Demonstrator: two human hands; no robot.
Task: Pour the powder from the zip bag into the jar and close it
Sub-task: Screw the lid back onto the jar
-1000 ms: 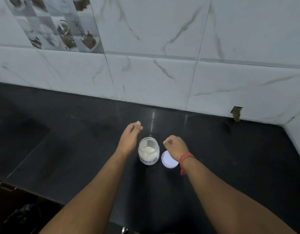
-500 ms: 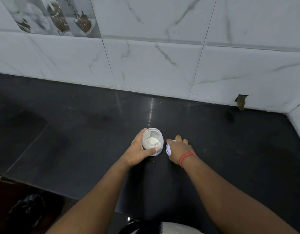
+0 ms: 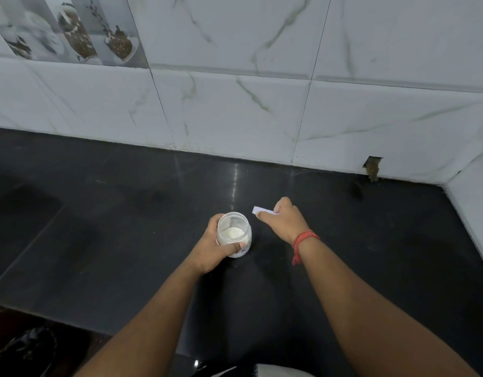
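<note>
Black counter (image 3: 126, 240); left hand (image 3: 212, 250) grips open jar (image 3: 234, 234), label unreadable; right hand (image 3: 282, 220) pinches lid (image 3: 262, 210).

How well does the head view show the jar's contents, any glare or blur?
Head view: dim, even light; the clear plastic jar in the left hand is sharp, white powder visible; a thin glare streak on the black countertop; wall tile lines bow from wide-angle distortion.

Lid (image 3: 263, 210) now off the counter (image 3: 126, 227).
</note>
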